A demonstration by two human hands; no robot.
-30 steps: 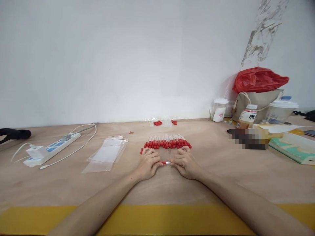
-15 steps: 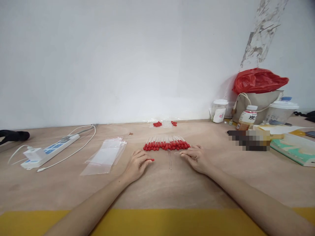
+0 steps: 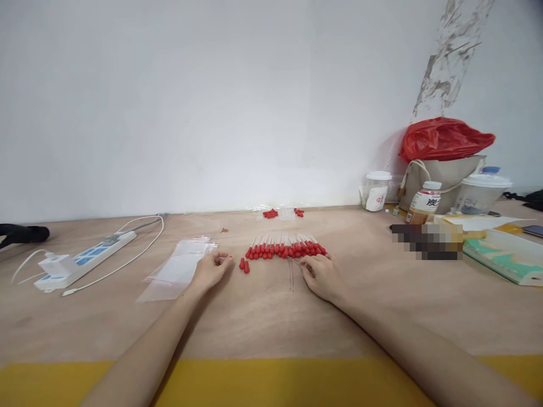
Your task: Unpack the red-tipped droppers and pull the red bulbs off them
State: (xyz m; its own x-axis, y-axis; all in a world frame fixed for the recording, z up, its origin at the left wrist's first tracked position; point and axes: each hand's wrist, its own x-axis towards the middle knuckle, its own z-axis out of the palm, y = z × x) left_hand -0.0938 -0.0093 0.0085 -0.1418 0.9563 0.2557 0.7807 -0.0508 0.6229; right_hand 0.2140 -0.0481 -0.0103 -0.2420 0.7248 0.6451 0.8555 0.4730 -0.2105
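A row of droppers with red rubber bulbs [image 3: 286,250] lies on the table, thin clear stems pointing to the wall. Two loose red bulbs [image 3: 244,265] lie left of the row's near side. Beside them my left hand [image 3: 208,270] is closed, with a bit of red showing at its fingertips; most of that bulb is hidden. My right hand [image 3: 320,275] is closed at the row's near right, its fingertips on a thin clear tube that is partly hidden. Thin glass tubes [image 3: 291,277] lie just left of those fingers, pointing towards me.
Clear zip bags [image 3: 178,271] lie beyond my left forearm, with a power strip [image 3: 87,263] and cable further left. Small bags of red bulbs [image 3: 270,213] lie by the wall. A lidded cup [image 3: 376,192], a bottle [image 3: 425,202] and a green-and-white tray [image 3: 504,257] stand at right.
My left hand has moved left and away from the row, and two loose bulbs now show on the table. My right hand has moved left to the thin tubes.
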